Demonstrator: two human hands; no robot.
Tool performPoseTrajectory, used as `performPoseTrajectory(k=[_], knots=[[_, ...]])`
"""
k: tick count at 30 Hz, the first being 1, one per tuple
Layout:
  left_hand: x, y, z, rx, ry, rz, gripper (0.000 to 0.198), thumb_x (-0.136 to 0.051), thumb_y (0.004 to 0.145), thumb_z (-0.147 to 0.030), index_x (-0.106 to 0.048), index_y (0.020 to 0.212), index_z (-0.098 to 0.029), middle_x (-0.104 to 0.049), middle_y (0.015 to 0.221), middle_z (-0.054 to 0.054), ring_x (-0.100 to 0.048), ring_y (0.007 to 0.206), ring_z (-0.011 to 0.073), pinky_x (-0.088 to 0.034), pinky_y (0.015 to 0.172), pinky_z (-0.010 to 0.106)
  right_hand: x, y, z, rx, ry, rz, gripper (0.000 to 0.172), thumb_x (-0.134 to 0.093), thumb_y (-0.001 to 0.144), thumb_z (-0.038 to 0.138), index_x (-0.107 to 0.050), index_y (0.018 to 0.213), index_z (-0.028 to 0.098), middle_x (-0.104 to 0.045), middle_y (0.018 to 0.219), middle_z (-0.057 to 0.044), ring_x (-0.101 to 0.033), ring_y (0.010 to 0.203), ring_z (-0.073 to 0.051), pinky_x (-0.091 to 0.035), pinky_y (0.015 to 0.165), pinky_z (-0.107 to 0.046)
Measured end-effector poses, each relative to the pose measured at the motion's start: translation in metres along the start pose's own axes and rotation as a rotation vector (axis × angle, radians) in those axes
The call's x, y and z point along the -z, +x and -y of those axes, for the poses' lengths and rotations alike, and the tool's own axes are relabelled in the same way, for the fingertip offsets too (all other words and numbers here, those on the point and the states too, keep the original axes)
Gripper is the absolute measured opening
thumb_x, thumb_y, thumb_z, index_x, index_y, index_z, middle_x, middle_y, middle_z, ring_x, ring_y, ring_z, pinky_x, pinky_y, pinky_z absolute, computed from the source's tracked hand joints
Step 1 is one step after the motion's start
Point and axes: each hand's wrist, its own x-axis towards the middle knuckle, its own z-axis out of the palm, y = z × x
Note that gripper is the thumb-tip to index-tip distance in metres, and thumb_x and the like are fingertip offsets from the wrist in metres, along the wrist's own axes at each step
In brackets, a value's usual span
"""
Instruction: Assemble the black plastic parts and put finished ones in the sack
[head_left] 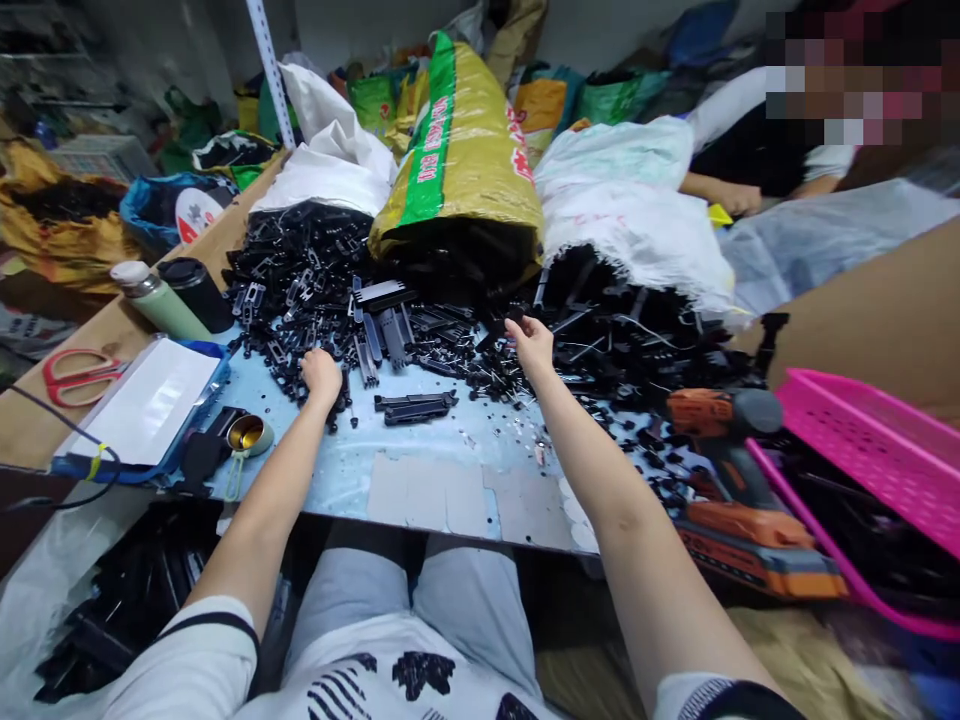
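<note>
My left hand (321, 376) rests with curled fingers on the near left edge of a big heap of black plastic parts (315, 270), closed on small black pieces I cannot make out. My right hand (531, 344) reaches into the middle of the heap, fingers bent down among the parts; whether it grips one is hidden. Between the hands, two long black plastic pieces (415, 405) lie on the light blue table top (420, 460).
Sacks spill parts at the back: white (330, 165), yellow-green (465, 150), white (630, 200). Left: two flasks (176, 298), red scissors (75, 372), white tablet (146, 405), small gold cup (249, 435). Right: orange cordless drill (731, 470), pink basket (870, 450). Another person (750, 150) sits far right.
</note>
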Motion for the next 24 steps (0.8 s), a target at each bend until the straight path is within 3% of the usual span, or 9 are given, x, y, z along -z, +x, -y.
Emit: performPoseTrajectory(k=[3,5,7,10,13,16,18,21,24], knots=[[0.008,-0.023,0.0,-0.036,-0.082,-0.057,0.03,-0.033,0.089,-0.012,-0.043,0.115,-0.001,-0.053,0.115,0.026,-0.053,0.109,0.0294,-0.042,0.09,0.04,0.021,-0.012,0.003,0.087,-0.013,-0.09,0.053,-0.051,0.08,0.052,-0.045,0.116,0.012,-0.061,0.104,-0.01,-0.059,0.091,-0.018,-0.048,0.073,-0.029],[0.012,-0.055,0.001,-0.123,-0.177,-0.037,0.033,-0.036,0.092,-0.023,-0.04,0.12,-0.005,-0.057,0.112,0.022,-0.057,0.105,0.0283,-0.044,0.087,0.038,0.034,-0.021,0.009,0.159,-0.161,-0.149,0.051,-0.052,0.08,0.047,-0.043,0.116,0.012,-0.06,0.102,-0.01,-0.058,0.092,-0.019,-0.046,0.08,-0.032],[0.011,-0.099,0.003,-0.263,-0.251,0.067,0.042,-0.045,0.09,-0.038,-0.038,0.122,-0.011,-0.061,0.107,0.017,-0.061,0.098,0.0276,-0.047,0.081,0.036,0.044,-0.035,0.017,0.238,-0.394,-0.172,0.046,-0.053,0.08,0.042,-0.046,0.113,0.011,-0.059,0.103,-0.012,-0.054,0.098,-0.023,-0.041,0.087,-0.037],[0.002,-0.167,0.009,-0.486,-0.284,0.269,0.031,-0.047,0.089,-0.04,-0.045,0.113,-0.02,-0.064,0.096,0.009,-0.064,0.086,0.0241,-0.048,0.074,0.034,0.042,-0.079,0.029,0.408,-0.741,-0.072,0.033,-0.051,0.081,0.036,-0.055,0.105,0.013,-0.058,0.104,-0.014,-0.049,0.103,-0.029,-0.032,0.093,-0.045],[-0.011,-0.212,0.019,-0.561,-0.306,0.309,0.02,-0.04,0.093,-0.032,-0.048,0.105,-0.019,-0.062,0.095,0.009,-0.063,0.086,0.0228,-0.049,0.075,0.034,0.026,-0.152,0.034,0.557,-0.901,0.131,0.025,-0.042,0.086,0.026,-0.06,0.097,0.014,-0.06,0.094,-0.014,-0.051,0.09,-0.028,-0.033,0.088,-0.044],[-0.018,-0.225,0.032,-0.548,-0.385,0.241,0.022,-0.035,0.094,-0.028,-0.05,0.105,-0.017,-0.058,0.101,0.012,-0.06,0.095,0.0229,-0.048,0.081,0.037,0.016,-0.228,0.031,0.704,-0.9,0.308,0.028,-0.039,0.088,0.022,-0.061,0.103,0.013,-0.06,0.104,-0.016,-0.051,0.098,-0.027,-0.035,0.084,-0.04],[-0.017,-0.225,0.037,-0.532,-0.432,0.22,0.025,-0.037,0.093,-0.031,-0.049,0.109,-0.016,-0.058,0.105,0.013,-0.058,0.101,0.0236,-0.048,0.086,0.038,0.02,-0.261,0.029,0.743,-0.877,0.365,0.03,-0.041,0.09,0.029,-0.061,0.106,0.013,-0.06,0.11,-0.016,-0.051,0.101,-0.027,-0.036,0.085,-0.04],[-0.011,-0.223,0.036,-0.53,-0.473,0.252,0.028,-0.042,0.092,-0.032,-0.05,0.114,-0.017,-0.059,0.11,0.012,-0.057,0.104,0.0241,-0.047,0.089,0.04,0.032,-0.271,0.03,0.721,-0.853,0.44,0.035,-0.041,0.091,0.037,-0.06,0.112,0.015,-0.057,0.119,-0.015,-0.051,0.105,-0.027,-0.034,0.09,-0.041],[-0.007,-0.227,0.026,-0.544,-0.531,0.304,0.028,-0.039,0.092,-0.029,-0.051,0.115,-0.018,-0.061,0.111,0.011,-0.058,0.105,0.0225,-0.046,0.092,0.04,0.041,-0.254,0.036,0.699,-0.837,0.547,0.042,-0.04,0.092,0.037,-0.05,0.128,0.017,-0.048,0.132,-0.014,-0.044,0.12,-0.028,-0.03,0.098,-0.044]])
